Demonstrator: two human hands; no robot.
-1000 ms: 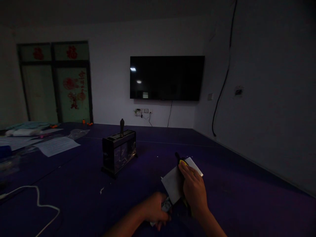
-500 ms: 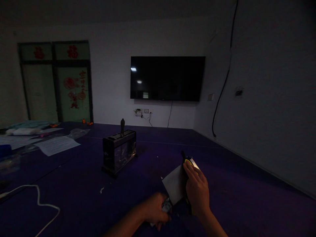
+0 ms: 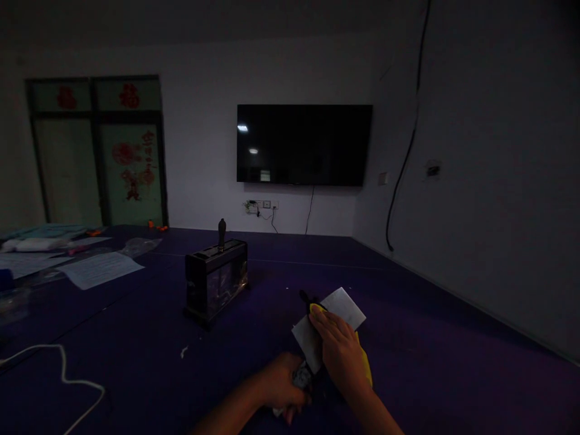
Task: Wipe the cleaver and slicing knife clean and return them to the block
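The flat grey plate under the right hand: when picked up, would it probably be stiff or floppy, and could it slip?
The flat grey plate is probably stiff, since its edges look straight on both sides of the right hand. Its face looks smooth, so it may be slippery. Being flat with square corners, it seems unlikely to roll.

Purple tabletop (image 3: 149,326), black box (image 3: 197,293), printed paper (image 3: 102,269), white cable (image 3: 81,382), clear plastic (image 3: 140,246)
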